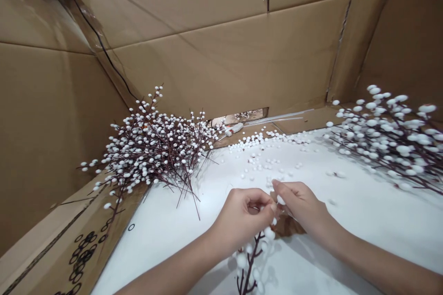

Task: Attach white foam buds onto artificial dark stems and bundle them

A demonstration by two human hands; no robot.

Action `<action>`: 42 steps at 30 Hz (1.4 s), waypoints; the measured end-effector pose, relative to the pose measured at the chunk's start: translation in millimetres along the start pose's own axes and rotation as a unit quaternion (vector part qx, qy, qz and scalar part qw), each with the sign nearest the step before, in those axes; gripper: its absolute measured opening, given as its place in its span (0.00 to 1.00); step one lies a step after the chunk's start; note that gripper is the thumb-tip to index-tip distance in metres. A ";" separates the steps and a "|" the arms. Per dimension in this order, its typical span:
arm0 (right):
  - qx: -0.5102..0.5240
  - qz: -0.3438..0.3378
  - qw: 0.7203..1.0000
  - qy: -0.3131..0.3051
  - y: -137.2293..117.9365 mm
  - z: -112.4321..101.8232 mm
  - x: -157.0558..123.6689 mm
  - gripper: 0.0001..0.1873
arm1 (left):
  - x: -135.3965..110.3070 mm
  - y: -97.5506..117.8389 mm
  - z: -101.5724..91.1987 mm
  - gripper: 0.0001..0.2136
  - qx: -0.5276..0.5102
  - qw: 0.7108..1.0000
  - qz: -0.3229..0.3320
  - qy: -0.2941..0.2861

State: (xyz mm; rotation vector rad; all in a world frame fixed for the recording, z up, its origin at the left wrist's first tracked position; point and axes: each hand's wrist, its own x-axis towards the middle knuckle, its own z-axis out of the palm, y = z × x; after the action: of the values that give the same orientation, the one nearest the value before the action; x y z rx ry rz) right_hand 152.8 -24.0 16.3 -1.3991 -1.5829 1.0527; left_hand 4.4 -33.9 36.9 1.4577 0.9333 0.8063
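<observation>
My left hand (242, 219) is closed around the top of a dark red branch (251, 258) studded with white foam balls; the branch hangs down toward the bottom edge. My right hand (301, 205) is close against it, fingers pinched on a small white ball (280, 200) at the branch's tip. Both hands hover over a white tabletop (346, 221).
A heap of finished berry branches (152, 147) lies at the left, another heap (391, 136) at the right. Loose white balls (266, 147) are scattered behind the hands. Cardboard walls (224, 55) enclose the space. A red-and-white tool (234, 129) and thin rods lie by the back wall.
</observation>
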 end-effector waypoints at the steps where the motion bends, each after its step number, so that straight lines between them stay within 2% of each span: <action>1: -0.001 0.005 1.000 0.001 1.2 0.3 0.5 0.29 | 0.3 -1.3 -0.5 0.08 0.000 1.000 0.001 -0.001; 11: 0.025 0.028 0.999 -0.005 7.0 2.2 1.0 0.27 | 0.9 -2.6 -1.3 0.11 -0.001 1.000 0.009 -0.002; 19: 0.003 0.036 0.999 -0.007 2.3 0.4 -1.7 0.28 | 2.8 -0.3 -1.3 0.12 -0.085 0.996 -0.025 -0.013; 26: -0.033 -0.008 0.999 -0.003 2.4 -2.1 -1.4 0.28 | 3.9 -0.5 -1.5 0.14 -0.116 0.992 -0.053 -0.009; 33: -0.090 -0.121 0.988 -0.019 1.7 -8.6 1.7 0.24 | 4.4 1.3 -1.2 0.12 -0.142 0.987 -0.069 0.002; 38: -0.125 -0.136 0.982 -0.040 -0.8 -10.4 1.0 0.21 | 4.0 2.6 -1.5 0.10 -0.116 0.991 -0.068 0.026; 42: -0.138 -0.140 0.979 -0.048 -3.0 -10.8 -0.3 0.20 | 4.0 3.5 -1.3 0.10 -0.121 0.990 -0.066 0.023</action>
State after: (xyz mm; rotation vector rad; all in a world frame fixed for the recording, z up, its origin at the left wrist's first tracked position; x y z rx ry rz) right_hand 161.7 -23.4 23.1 -1.2645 -1.9895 0.7635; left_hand 5.4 -29.9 40.4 1.1613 0.9213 0.8270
